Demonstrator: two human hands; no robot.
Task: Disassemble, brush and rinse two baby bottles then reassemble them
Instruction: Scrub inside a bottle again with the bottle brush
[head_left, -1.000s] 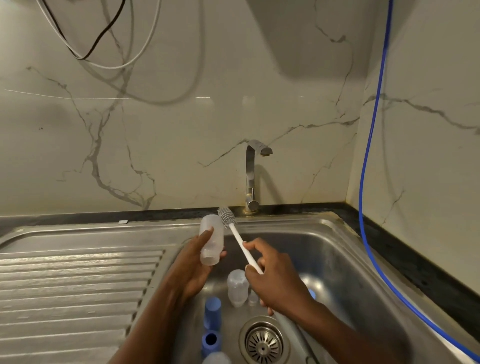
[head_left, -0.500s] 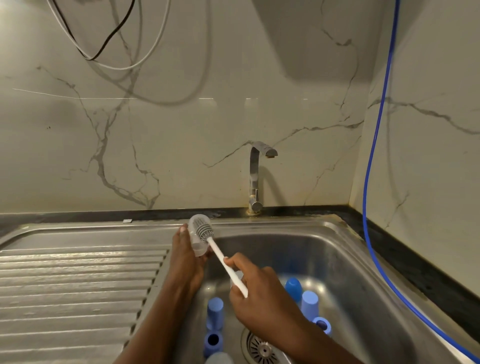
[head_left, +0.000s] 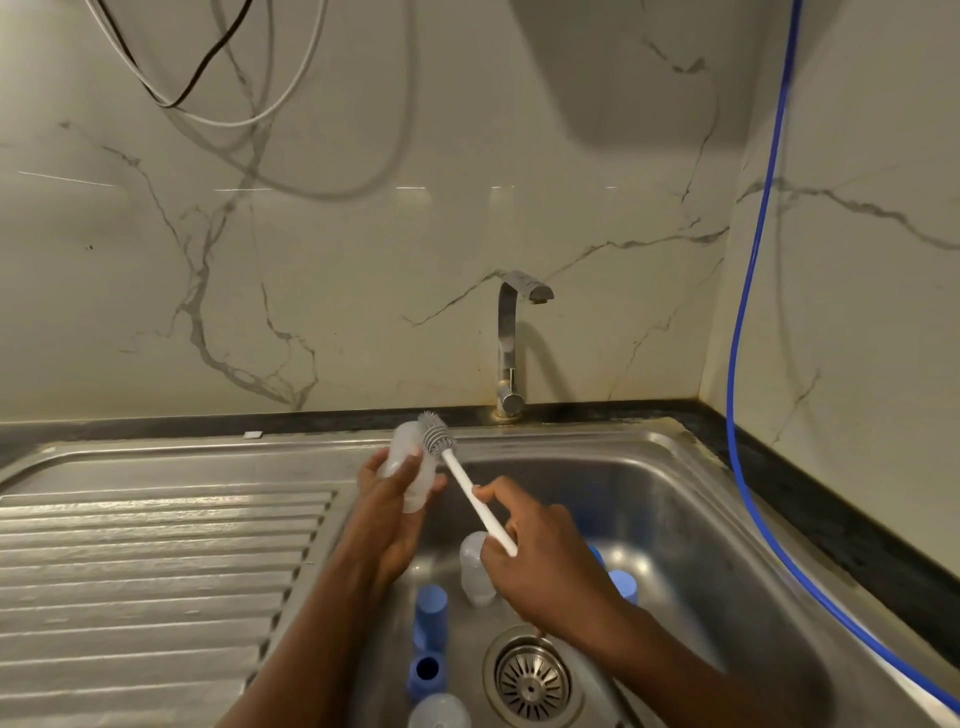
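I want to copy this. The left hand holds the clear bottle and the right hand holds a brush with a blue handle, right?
Not quite: the head view shows the brush has a white handle, not blue. The left hand holds the clear bottle, and the right hand holds the brush.

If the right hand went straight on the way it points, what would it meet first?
Likely the bottle held by the left hand, beside the brush head; depth is unclear.
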